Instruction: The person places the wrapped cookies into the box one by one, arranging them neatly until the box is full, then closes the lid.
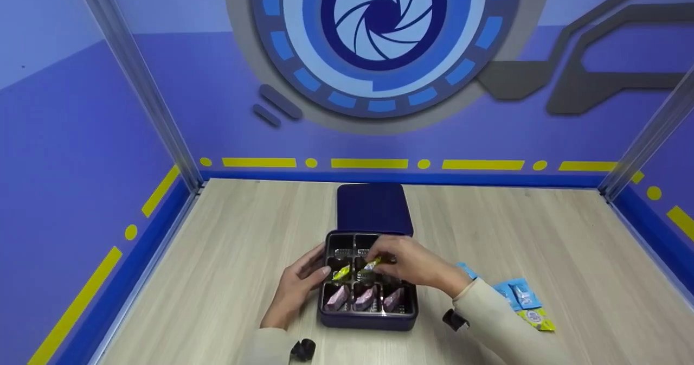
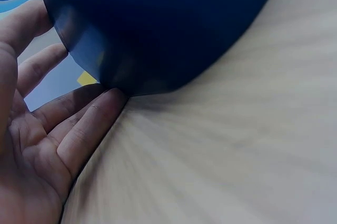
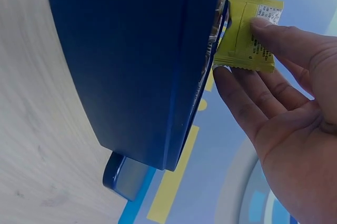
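A dark blue box (image 1: 368, 322) with a divided tray stands on the table, its lid (image 1: 374, 209) folded back behind it. Between thumb and fingers, my right hand (image 1: 415, 263) pinches a small yellow candy packet (image 3: 243, 34) over the middle row of compartments. Another yellow candy packet (image 1: 341, 273) lies in the middle row's left compartment. Pink-purple wrapped pieces (image 1: 337, 298) occupy the front three compartments, while the visible back ones hold nothing. Along the box's left side, my left hand (image 1: 297, 286) touches the wall with extended fingers, its thumb at the rim.
To the right of the box, partly behind my right forearm, lie blue packets (image 1: 525, 294) and a yellow packet (image 1: 538, 319). Blue printed walls (image 1: 162, 83) with metal corner posts enclose the wooden table (image 1: 244, 235) at the back and sides.
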`<act>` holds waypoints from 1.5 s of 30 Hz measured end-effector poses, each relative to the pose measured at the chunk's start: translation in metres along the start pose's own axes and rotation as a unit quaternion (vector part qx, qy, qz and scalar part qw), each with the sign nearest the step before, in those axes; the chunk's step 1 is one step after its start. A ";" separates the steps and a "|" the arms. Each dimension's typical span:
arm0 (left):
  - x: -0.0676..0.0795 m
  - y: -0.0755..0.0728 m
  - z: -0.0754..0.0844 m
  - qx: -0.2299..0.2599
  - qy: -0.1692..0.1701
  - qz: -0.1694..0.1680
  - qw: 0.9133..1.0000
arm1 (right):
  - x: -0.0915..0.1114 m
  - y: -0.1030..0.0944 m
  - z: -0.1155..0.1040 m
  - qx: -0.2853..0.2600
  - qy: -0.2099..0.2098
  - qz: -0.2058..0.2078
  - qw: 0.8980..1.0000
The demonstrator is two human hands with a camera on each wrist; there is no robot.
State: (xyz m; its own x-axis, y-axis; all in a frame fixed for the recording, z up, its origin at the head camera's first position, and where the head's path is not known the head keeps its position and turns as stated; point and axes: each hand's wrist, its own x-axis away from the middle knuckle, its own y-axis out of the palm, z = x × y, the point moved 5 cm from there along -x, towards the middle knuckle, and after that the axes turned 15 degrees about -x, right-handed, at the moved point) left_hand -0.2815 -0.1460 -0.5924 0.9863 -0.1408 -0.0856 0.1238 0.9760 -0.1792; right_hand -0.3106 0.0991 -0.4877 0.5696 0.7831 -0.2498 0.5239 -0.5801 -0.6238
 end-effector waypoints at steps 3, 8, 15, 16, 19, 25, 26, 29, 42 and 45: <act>0.000 0.000 0.000 -0.003 0.001 0.001 1.000 | -0.002 0.002 0.000 -0.001 0.006 -0.010 1.000; 0.000 0.000 0.000 0.001 0.003 0.002 1.000 | -0.004 0.004 -0.001 -0.004 0.025 -0.023 0.999; 0.000 0.000 0.000 0.006 0.004 0.001 1.000 | -0.007 0.008 -0.002 0.001 0.021 -0.030 0.999; 0.000 0.001 0.000 0.008 0.004 0.000 1.000 | -0.007 0.008 -0.001 0.001 0.019 -0.030 0.999; 0.000 0.001 0.000 0.016 0.003 -0.003 1.000 | -0.007 0.009 -0.001 0.001 0.011 -0.031 0.999; 0.000 0.001 0.000 0.022 0.001 -0.005 1.000 | -0.006 0.009 0.001 0.001 0.010 -0.029 1.000; 0.000 0.002 0.000 0.024 0.001 -0.005 1.000 | -0.006 0.009 0.001 0.000 0.011 -0.029 1.000; 0.000 0.002 0.000 0.028 0.000 -0.005 1.000 | -0.007 0.009 0.002 -0.004 0.013 -0.026 1.000; -0.001 0.001 0.000 0.011 0.001 0.000 1.000 | -0.003 0.007 0.004 -0.049 0.024 -0.010 0.998; -0.001 0.001 0.000 0.015 0.002 0.001 1.000 | 0.000 0.006 0.004 -0.069 0.024 -0.004 0.997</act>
State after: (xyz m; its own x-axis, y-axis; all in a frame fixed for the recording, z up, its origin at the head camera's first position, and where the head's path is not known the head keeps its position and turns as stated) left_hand -0.2821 -0.1447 -0.5927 0.9861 -0.1403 -0.0893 0.1259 0.9806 -0.1503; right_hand -0.3102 0.0960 -0.4948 0.5928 0.7780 -0.2078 0.6090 -0.6020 -0.5164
